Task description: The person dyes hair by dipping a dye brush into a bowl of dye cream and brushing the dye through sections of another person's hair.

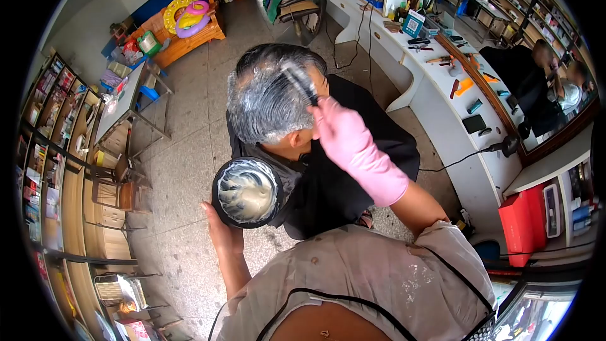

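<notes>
A seated person in a black cape (379, 126) has hair (262, 104) coated with whitish cream. My right hand (353, 145), in a pink glove, is closed around the dark handle of a brush (300, 82), whose head lies against the cream-covered hair near the front. Bare and without a glove, my left hand (224, 230) holds a black bowl (247, 192) from its left and lower side. Pale cream is spread inside the bowl and along its walls. The bowl is beside the person's shoulder, below the head.
On the right, a white counter (435, 79) carries combs, bottles and tools beneath a mirror (543, 88). A black hair dryer (505, 146) hangs at its edge. Upper left are a wooden bench (170, 53) with swim rings and a table (120, 98); shelves (60, 113) line the left.
</notes>
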Available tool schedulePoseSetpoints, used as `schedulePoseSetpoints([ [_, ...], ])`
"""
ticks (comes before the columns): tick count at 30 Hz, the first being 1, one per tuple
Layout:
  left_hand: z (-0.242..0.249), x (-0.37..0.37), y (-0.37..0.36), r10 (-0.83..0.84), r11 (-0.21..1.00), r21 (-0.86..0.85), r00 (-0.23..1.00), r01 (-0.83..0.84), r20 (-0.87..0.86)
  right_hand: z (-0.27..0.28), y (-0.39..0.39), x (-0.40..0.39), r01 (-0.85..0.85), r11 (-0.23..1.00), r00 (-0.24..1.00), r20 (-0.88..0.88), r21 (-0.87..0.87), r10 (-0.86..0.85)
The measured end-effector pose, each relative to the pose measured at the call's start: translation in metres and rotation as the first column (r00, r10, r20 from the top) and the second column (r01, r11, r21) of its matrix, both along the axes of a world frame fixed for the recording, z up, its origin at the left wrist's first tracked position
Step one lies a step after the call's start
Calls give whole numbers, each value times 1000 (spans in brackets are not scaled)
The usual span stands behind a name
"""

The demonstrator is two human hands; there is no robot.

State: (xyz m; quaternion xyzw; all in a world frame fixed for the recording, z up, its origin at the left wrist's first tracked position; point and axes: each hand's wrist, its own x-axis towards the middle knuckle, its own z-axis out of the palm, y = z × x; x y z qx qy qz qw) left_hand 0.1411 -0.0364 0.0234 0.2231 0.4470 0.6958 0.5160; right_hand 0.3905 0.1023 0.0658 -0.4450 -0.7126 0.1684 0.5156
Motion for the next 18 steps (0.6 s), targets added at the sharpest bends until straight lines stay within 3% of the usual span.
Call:
schedulePoseSetpoints([
  [2, -3, -1, 0, -6, 1000, 3, 1000, 6, -12, 36, -31, -8, 16, 996, 998, 62, 89, -22],
  [4, -6, -3, 1, 14, 1000, -8, 1000, -14, 2, 26, -29, -12, -111, 990, 918, -372, 90, 137],
  [5, -5, -2, 1, 15, 1000, -7, 1000, -15, 3, 25, -28, 0, 17, 995, 993, -119, 100, -5],
  [6, -5, -2, 0, 13, 1000, 1, 1000, -13, 1, 29, -27, 12, 135, 981, 978, 140, 142, -155],
  [7, -4, -2, 0, 11, 1000, 9, 1000, -11, 0, 28, -20, 27, 39, 985, 997, 58, 168, -50],
  [10, -7, -4, 0, 15, 1000, 10, 1000, -16, 16, 21, 4, 55, 149, 949, 984, -55, -279, -171],
  [12, -8, -4, 1, 6, 1000, 17, 1000, -6, 17, 15, 13, 59, 198, 978, 978, -74, 72, -193],
  [14, -7, -4, 1, -5, 1000, 24, 1000, 5, 17, 8, 19, 58, 186, 982, 972, -154, 35, -179],
  [16, -6, -4, 2, -9, 1000, 20, 1000, 9, 26, 8, 19, 53, 258, 940, 966, -44, 225, -255],
  [17, -6, -4, 2, -10, 1000, 19, 1000, 9, 25, 9, 20, 53, 258, 940, 966, -45, 224, -255],
  [18, -7, -4, 2, -10, 1000, 23, 1000, 10, 14, 11, 20, 54, 304, 891, 930, 99, 338, -355],
])
